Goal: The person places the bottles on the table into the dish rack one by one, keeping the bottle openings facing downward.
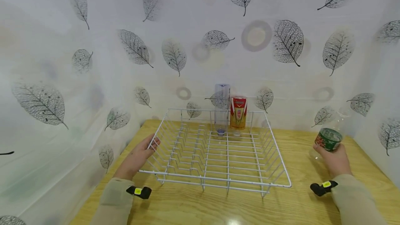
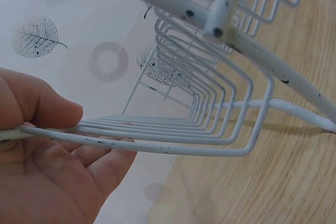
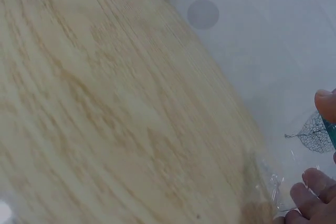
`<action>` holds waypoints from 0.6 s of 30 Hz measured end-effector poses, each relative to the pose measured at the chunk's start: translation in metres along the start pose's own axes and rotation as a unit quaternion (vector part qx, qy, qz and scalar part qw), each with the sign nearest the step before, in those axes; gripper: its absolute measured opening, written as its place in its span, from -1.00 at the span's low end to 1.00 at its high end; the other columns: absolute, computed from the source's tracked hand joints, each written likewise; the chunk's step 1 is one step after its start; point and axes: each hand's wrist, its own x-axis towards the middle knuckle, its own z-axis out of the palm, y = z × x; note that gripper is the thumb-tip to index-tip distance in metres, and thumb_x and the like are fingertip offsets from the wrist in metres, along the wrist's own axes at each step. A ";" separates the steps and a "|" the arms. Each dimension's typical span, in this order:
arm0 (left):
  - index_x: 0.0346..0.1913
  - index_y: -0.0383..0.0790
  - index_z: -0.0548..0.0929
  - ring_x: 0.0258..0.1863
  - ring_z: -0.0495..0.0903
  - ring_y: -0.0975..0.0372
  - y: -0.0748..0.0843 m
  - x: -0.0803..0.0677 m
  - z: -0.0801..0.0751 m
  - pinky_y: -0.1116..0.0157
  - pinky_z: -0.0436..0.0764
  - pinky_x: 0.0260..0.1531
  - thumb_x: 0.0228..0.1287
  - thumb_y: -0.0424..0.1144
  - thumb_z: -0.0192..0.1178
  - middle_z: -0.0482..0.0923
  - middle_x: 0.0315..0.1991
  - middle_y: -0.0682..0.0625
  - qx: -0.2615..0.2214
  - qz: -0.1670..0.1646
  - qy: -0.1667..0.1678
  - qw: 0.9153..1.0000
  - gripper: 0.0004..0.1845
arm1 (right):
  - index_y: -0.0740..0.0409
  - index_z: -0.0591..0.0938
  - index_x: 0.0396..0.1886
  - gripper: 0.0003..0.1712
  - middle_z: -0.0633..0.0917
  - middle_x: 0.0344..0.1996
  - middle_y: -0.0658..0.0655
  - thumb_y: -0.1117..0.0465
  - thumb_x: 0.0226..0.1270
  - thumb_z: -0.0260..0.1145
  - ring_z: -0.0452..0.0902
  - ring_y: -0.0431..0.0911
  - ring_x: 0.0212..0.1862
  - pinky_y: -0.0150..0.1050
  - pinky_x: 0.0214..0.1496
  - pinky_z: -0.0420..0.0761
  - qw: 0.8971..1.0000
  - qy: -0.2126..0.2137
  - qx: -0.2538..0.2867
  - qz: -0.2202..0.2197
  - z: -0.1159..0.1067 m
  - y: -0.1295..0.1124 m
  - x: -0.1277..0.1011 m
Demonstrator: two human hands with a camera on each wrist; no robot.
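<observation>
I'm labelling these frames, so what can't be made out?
- Head view: fine print on the red can, too small.
- Head view: part of the green-labelled bottle, behind the right hand.
- Right wrist view: most of that bottle's label, beyond the right edge.
- Left wrist view: part of the left hand, left edge.

Pale sheeting (image 1: 200,6) with dark leaf prints (image 1: 288,41) and grey rings (image 1: 245,36) behind a yellowish wood-grain tabletop (image 1: 187,206), one glare spot (image 1: 232,222).

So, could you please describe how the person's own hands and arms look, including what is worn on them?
The left hand and right hand wear no gloves. Long pale beige fabric sleeves reach the wrists. At each wrist sits a small black angular device with a bright yellow label; its markings are too small to read.
</observation>
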 end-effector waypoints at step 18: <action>0.63 -0.30 -0.18 0.51 0.10 -0.13 0.001 -0.001 -0.001 -0.12 0.13 0.45 0.59 -0.42 -0.19 0.07 0.55 -0.33 0.004 -0.004 0.000 1.000 -0.32 | 0.48 -0.09 0.55 0.15 0.19 0.39 0.61 -0.28 0.45 0.18 0.17 0.50 0.32 0.47 0.24 0.24 0.998 -0.007 -0.009 -0.067 0.000 -0.018 -0.010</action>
